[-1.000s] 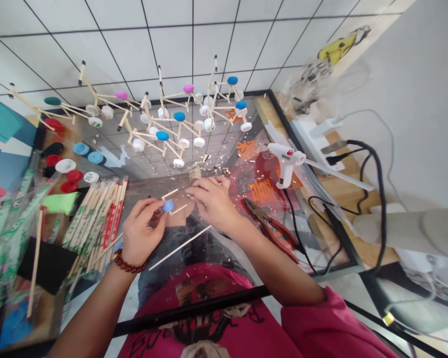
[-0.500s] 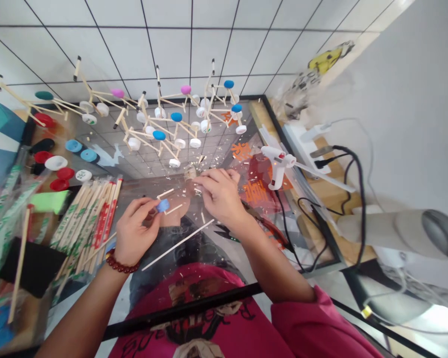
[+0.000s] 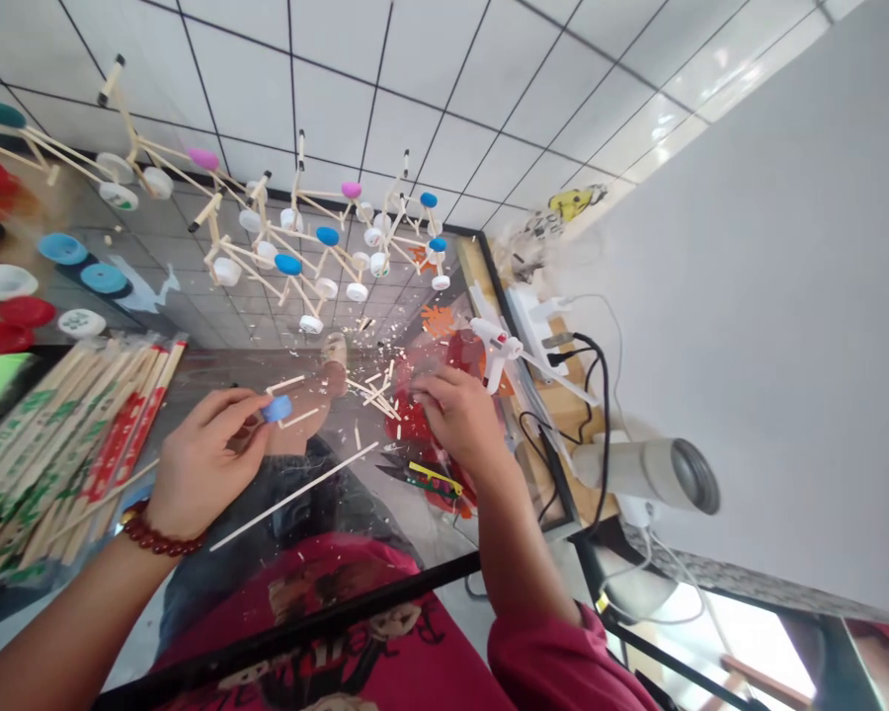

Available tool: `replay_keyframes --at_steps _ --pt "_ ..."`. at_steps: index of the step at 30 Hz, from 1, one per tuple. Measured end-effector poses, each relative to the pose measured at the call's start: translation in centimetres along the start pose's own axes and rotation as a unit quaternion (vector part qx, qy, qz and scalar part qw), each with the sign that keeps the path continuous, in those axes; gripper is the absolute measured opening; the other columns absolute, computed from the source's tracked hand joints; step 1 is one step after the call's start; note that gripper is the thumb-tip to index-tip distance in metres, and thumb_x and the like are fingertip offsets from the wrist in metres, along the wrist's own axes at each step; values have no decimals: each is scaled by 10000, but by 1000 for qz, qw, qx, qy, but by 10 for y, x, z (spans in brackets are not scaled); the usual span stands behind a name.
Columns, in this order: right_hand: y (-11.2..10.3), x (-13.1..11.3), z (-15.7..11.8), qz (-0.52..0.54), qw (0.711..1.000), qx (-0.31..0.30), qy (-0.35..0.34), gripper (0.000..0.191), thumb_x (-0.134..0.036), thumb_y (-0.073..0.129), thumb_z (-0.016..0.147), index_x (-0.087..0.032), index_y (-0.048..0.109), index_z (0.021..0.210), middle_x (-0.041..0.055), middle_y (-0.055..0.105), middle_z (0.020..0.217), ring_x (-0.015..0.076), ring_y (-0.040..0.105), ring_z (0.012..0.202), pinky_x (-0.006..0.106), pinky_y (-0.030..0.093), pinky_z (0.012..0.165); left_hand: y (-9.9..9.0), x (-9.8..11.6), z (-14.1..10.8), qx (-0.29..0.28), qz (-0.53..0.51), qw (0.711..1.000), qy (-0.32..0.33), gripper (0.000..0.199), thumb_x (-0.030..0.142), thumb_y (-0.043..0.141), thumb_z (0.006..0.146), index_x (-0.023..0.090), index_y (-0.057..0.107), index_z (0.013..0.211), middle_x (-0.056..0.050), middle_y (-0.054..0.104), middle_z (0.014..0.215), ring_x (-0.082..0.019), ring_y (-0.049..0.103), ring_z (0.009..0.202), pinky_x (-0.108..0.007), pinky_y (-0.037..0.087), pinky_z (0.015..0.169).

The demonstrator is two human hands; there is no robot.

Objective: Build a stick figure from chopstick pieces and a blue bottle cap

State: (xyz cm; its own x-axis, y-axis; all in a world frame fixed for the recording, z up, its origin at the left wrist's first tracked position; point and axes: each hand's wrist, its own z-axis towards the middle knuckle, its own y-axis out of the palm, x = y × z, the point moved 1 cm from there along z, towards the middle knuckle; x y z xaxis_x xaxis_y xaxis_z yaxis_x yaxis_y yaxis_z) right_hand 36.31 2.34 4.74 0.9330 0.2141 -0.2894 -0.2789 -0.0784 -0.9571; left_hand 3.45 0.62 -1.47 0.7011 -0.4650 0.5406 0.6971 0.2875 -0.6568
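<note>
Between the thumb and fingertips of my left hand [image 3: 205, 462] is a small blue bottle cap [image 3: 279, 408], held just over the glass tabletop. Two short wooden sticks [image 3: 298, 419] lie right beside the cap; I cannot tell whether they are attached to it. My right hand [image 3: 468, 420] hovers to the right of a loose pile of short cut sticks [image 3: 376, 395]. Its fingers are bent and blurred at the tips, so whether anything is in them does not show. A long thin stick [image 3: 294, 497] lies between the hands.
Several stick-and-cap models [image 3: 296, 267] stand at the back. A white glue gun [image 3: 498, 346] lies at the right by a power strip [image 3: 529, 316]. Packaged chopsticks [image 3: 81, 425] and loose caps [image 3: 104, 278] are at the left. Yellow-handled tool [image 3: 436, 477] lies below my right hand.
My right hand has moved off the stick pile towards the right, uncovering the pile. My left hand still holds the blue bottle cap. The whole view has swung to the right.
</note>
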Motion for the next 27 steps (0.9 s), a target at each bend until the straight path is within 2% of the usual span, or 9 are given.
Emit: replay_keyframes --at_steps 4,8,10,13,16,18,21,24,27 --pt "14 -17 18 -59 995 -49 -63 325 -80 598 1064 -228 860 1187 112 804 1188 261 714 1061 369 510 898 0 0 0 11 12 1000 16 184 219 727 973 251 800 1139 -69 812 1117 -214 809 837 -341 689 797" --pt "20 -30 29 -96 989 -92 -69 281 -88 594 1070 -194 851 1111 134 787 1233 279 689 1115 377 507 915 -2 4 1 -13 31 999 7 189 190 704 1001 243 783 1164 -70 803 1147 -191 806 844 -312 681 818" --pt "20 -33 30 -69 992 -77 -65 258 -101 598 1072 -186 841 1085 137 782 1241 278 686 1128 379 514 947 -3 6 1 -22 29 999 3 189 175 694 1008 237 778 1165 -66 798 1143 -178 799 836 -291 674 802" --pt "24 -43 32 45 996 -44 -69 245 -128 595 1080 -203 821 1137 102 789 1171 237 709 1073 337 530 950 -3 7 2 -21 21 1000 3 190 168 674 1009 232 778 1155 -63 797 1128 -179 795 835 -279 667 780" --pt "35 -61 44 123 988 -69 -61 206 -127 640 1042 -212 817 1104 58 793 1028 205 717 926 300 531 870 -3 6 1 -21 24 999 3 189 184 665 1012 224 779 1157 -76 801 1135 -198 803 863 -300 671 816" --pt "43 -72 54 121 987 -95 -41 179 -118 667 1016 -206 821 1039 52 785 964 206 702 862 303 521 828 -2 6 1 -24 24 999 -1 186 192 671 1012 218 780 1160 -82 803 1137 -196 800 847 -302 670 818" --pt "48 -79 65 112 986 -120 -31 166 -142 668 1034 -185 825 1002 68 780 945 223 701 875 323 524 834 -2 5 0 -20 24 1000 -3 184 194 684 1007 229 780 1160 -73 801 1131 -185 794 829 -291 669 812" --pt "44 -72 65 119 984 -126 -44 216 -108 641 1037 -169 828 1127 94 785 1043 239 718 969 347 545 905 -2 6 1 -13 20 1000 -1 182 188 695 999 230 779 1156 -69 799 1123 -189 797 843 -294 672 825" --pt "41 -59 61 122 981 -130 -80 395 -35 650 979 -187 787 1316 101 760 1167 247 714 1061 371 563 979 -2 7 1 -20 14 1000 -6 193 175 695 994 220 781 1161 -74 800 1130 -183 790 817 -295 674 814"
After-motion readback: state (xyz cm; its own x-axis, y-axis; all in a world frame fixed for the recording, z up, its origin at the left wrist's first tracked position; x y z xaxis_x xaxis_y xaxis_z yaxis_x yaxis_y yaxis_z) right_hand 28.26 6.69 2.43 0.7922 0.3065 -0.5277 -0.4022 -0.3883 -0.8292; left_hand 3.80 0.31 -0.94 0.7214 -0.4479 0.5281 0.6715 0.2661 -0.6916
